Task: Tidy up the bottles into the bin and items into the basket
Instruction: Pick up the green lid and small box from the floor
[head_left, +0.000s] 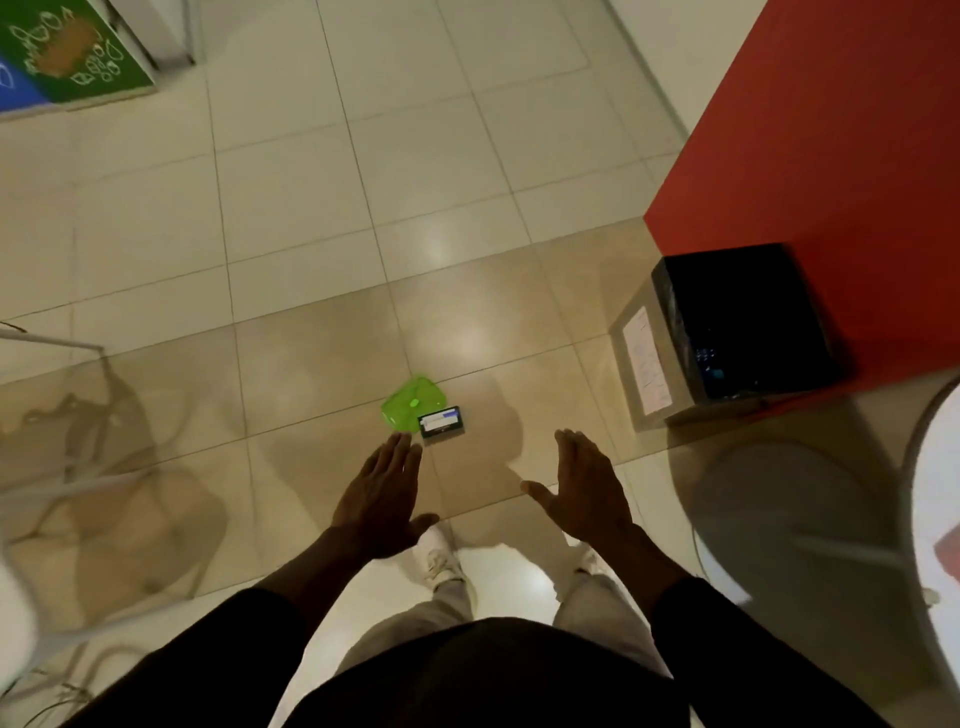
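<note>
A flat green plastic item (413, 402) lies on the tiled floor ahead of my feet. A small dark box with a white label (442, 422) lies against its right side. My left hand (382, 493) hovers flat with fingers together, its tips just short of both objects, holding nothing. My right hand (587, 486) is held flat further right, thumb spread out, also holding nothing. A bin lined with a black bag (743, 322) stands to the right against a red wall. No bottles and no basket show in this view.
The red wall (810, 156) blocks the right side. A round white table edge (935, 519) is at the lower right. Green and blue recycling bins (67, 52) stand at the far upper left. A white frame and cables (62, 364) cast shadows at left.
</note>
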